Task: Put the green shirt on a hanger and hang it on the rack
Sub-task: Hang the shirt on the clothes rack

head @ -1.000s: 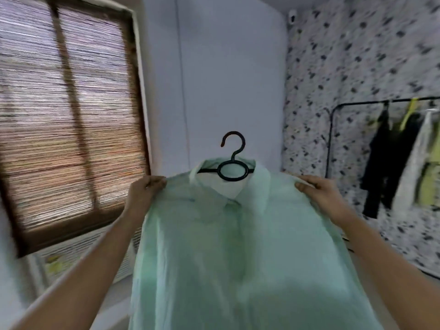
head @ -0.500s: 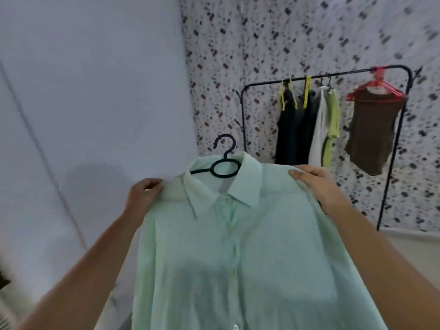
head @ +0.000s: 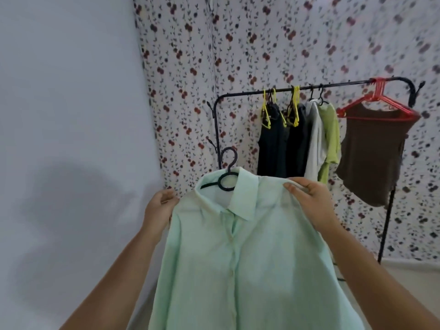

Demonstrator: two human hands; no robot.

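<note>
A pale green collared shirt [head: 238, 258] hangs on a black hanger [head: 227, 173], whose hook sticks up above the collar. I hold it up in front of me. My left hand [head: 158, 209] grips the left shoulder and my right hand [head: 309, 201] grips the right shoulder. The black clothes rack [head: 333, 88] stands behind, to the right, against the flowered wall. The hanger's hook is below the rack's bar and apart from it.
On the rack hang dark garments on yellow hangers [head: 281, 139], a white and a lime green top [head: 328, 134], and a brown top on a red hanger [head: 373, 148]. A plain white wall [head: 71, 115] fills the left.
The view has swung right, from the window to the rack, which now stands closer and nearer the centre. Both hands keep the same hold on the shirt's shoulders.
</note>
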